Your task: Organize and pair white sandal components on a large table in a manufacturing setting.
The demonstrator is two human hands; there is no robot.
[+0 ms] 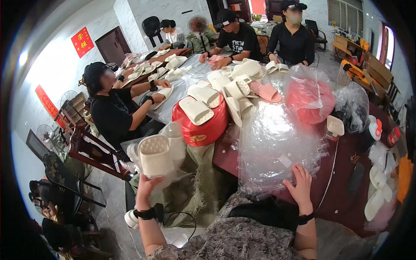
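Broadly, a smooth dark-red worktop (336,175) spreads across the right, bearing a glossy, wrinkled stack of clear plastic bags (273,138). Left of the stack bulges a shiny red bundle (201,132), topped with moulded cream slippers (196,111). At near left, a chunky, dimpled bagged slipper (155,158) sits in thin film, the left hand's (148,185) grip closed on its lower end. The right hand's (300,188) grip is empty, fingers spread on the stack's near right edge.

L hand (146,188) out fwd, gripping; R hand (300,189) palm down, fingers (299,172) spread; both forearms (152,236) angled fwd
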